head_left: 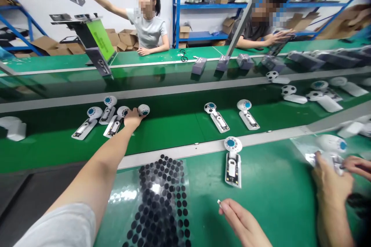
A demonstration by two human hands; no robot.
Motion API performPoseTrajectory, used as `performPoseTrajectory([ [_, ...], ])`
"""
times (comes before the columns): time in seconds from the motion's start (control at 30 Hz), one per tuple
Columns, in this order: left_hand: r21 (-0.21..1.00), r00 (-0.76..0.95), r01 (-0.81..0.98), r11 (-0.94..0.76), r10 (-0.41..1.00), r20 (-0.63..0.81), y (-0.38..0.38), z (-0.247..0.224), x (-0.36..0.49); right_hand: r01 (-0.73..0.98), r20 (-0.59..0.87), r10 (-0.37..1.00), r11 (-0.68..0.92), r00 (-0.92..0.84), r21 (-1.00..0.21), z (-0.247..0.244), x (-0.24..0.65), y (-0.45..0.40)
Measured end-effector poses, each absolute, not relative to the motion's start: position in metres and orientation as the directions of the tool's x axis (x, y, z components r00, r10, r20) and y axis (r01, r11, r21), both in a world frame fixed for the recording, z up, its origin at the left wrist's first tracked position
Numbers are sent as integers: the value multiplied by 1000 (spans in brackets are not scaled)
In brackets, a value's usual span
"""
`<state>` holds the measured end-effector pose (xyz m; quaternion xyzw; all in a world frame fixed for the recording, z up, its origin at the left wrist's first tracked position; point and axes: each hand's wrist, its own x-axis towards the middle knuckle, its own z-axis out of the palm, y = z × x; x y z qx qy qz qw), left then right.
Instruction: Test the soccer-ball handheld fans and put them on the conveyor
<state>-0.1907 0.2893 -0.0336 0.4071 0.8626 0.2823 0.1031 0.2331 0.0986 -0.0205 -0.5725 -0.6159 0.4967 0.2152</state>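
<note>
My left hand (133,119) reaches onto the green belt, its fingers closed on a white round-headed device (144,110). Right beside it lie several similar devices, one of them (94,112) with a blue disc on its head and an open handle. My right hand (239,218) is over the near green table, pinching a small white piece (219,203) between thumb and fingertip. Just above that hand an opened device (232,168) lies on the table with its circuit board showing. A clear sheet with black round dots (159,204) lies left of my right hand.
Two more opened devices (219,121) lie mid-belt. At the right, another person's hands (333,179) hold a device. Two people work across the line. Grey boxes (199,66) stand on the far belt. A metal rail (203,148) separates belt and table.
</note>
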Motion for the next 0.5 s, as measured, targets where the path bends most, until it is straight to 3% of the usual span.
performPoseTrajectory([
  [0.2,786,-518,554,274,852,68,249,-13,-118,420,-310,904,-169,-294,-892,-1,214,107],
  [0.27,880,-434,430,201,901,6,221,0,-76,401,-244,911,-98,-332,-911,13,207,107],
  [0.33,965,-299,198,171,948,-107,188,15,-35,379,-165,911,-10,-377,-925,29,201,106],
  [0.4,983,-169,43,181,971,-171,157,30,1,373,-100,904,69,-415,-925,43,199,102],
  [0.5,979,-11,-20,204,979,-204,124,47,35,372,-52,894,132,-445,-919,58,200,93],
])
